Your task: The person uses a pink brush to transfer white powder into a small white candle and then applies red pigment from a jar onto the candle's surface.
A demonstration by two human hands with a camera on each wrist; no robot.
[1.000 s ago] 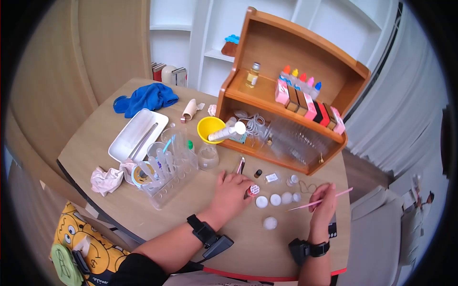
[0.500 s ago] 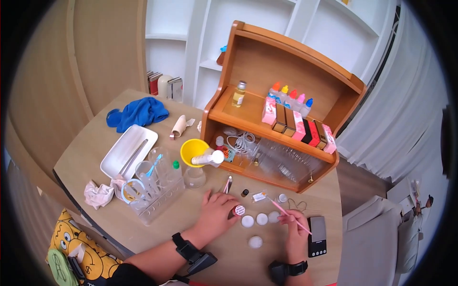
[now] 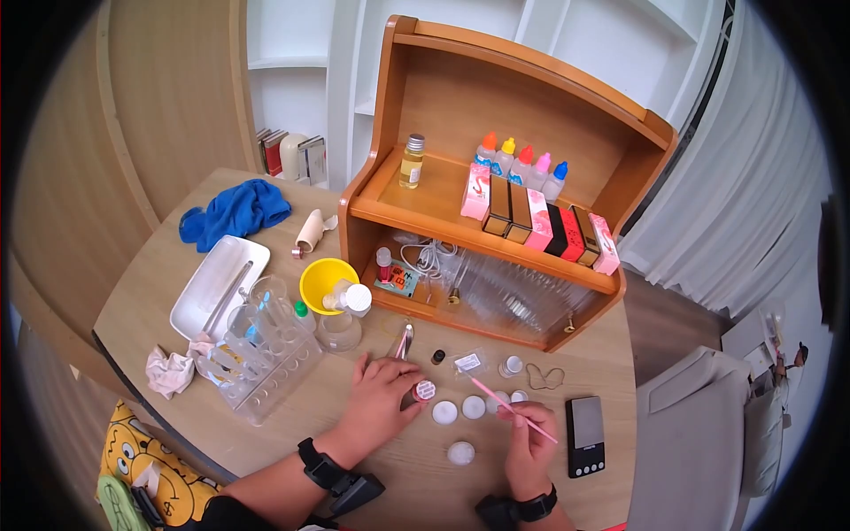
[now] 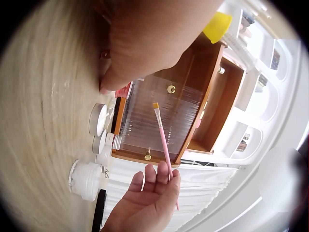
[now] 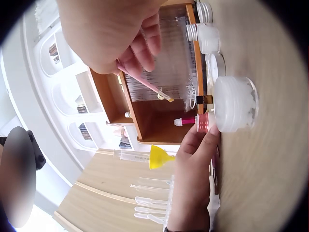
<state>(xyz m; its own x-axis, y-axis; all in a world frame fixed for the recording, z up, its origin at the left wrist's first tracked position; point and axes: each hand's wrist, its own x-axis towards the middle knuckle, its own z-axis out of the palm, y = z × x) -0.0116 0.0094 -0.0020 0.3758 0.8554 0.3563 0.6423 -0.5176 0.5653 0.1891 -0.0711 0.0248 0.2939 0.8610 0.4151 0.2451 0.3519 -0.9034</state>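
We grasp a small red container (image 3: 424, 390) between the thumb and fingers of our left hand (image 3: 382, 396). The container is at the left end of a row of small round white-topped jars (image 3: 474, 406), its patterned lid facing up. We cannot tell whether its base touches the tabletop (image 3: 274, 442).

We pinch a pink-handled brush (image 4: 164, 142) near the middle of its handle with our right hand (image 3: 529, 447). The brush is held in the air, well apart from the container. Its flat bristle tip is free of contact, and in the head view it appears over a labelled clear packet (image 3: 467, 362).

A clear jar (image 3: 460, 454) stands between our two hands, nearer to us than the row. A black digital scale (image 3: 585, 434) lies just beyond our right hand on its outer side. Tweezers (image 3: 405, 341) lie near the fingertips of our left hand. A clear tube rack (image 3: 266, 389) stands to the left, with a yellow bowl (image 3: 310, 288) behind it. A wooden cabinet (image 3: 496, 97) stands at the back of the table.
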